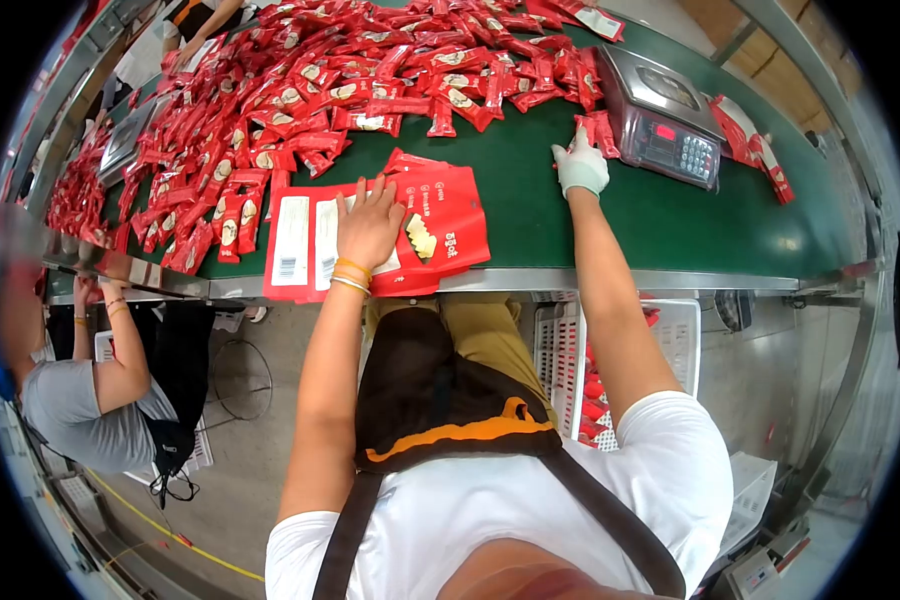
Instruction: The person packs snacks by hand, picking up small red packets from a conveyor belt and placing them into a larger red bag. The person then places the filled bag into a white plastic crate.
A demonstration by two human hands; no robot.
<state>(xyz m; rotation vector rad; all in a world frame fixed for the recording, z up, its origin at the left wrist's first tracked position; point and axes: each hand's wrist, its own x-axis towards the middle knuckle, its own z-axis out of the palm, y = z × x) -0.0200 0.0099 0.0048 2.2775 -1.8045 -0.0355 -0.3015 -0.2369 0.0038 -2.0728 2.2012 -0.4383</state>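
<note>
Many red packets (300, 90) | green table (540, 215) | scale (660, 120) | concrete floor (230, 500)

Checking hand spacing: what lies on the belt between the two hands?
Head view: bare green belt separates the left hand, resting on flat red pouches, from the gloved right hand.

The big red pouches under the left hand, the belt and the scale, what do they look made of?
The red pouches look like glossy plastic film: printed, flat, catching highlights. The belt seems matte green rubber or PVC, smooth and seamless. The scale has a shiny, steel-looking pan over a grey casing, probably plastic. The left hand is bare; the right hand wears a white, apparently fabric glove.
</note>
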